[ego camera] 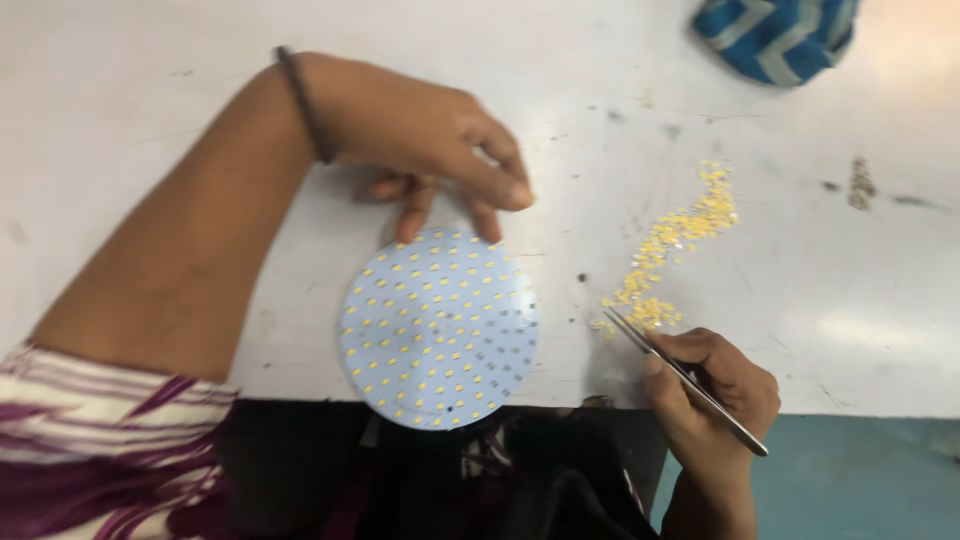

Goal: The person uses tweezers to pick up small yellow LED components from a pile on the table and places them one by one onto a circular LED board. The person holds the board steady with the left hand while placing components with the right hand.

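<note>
White worktable (150,60), scuffed and marked, fills the view; a blue patterned cloth bundle (775,30) lies at its far right corner. Near the front edge sits a round white LED board (437,328), overhanging slightly, most pads already carrying yellow chips — a patch on its right side looks bare. To its right a loose trail of yellow chips (670,255) runs away across the table.

Judged step: picking a chip for placement. The left hand (425,140) arches over the board's far rim, fingertips just touching it, holding nothing. The right hand (715,385) pinches metal tweezers (685,378), tips at the near end of the chips — whether one is caught I cannot tell. Next calls for a fine, steady carry to a bare pad.
</note>
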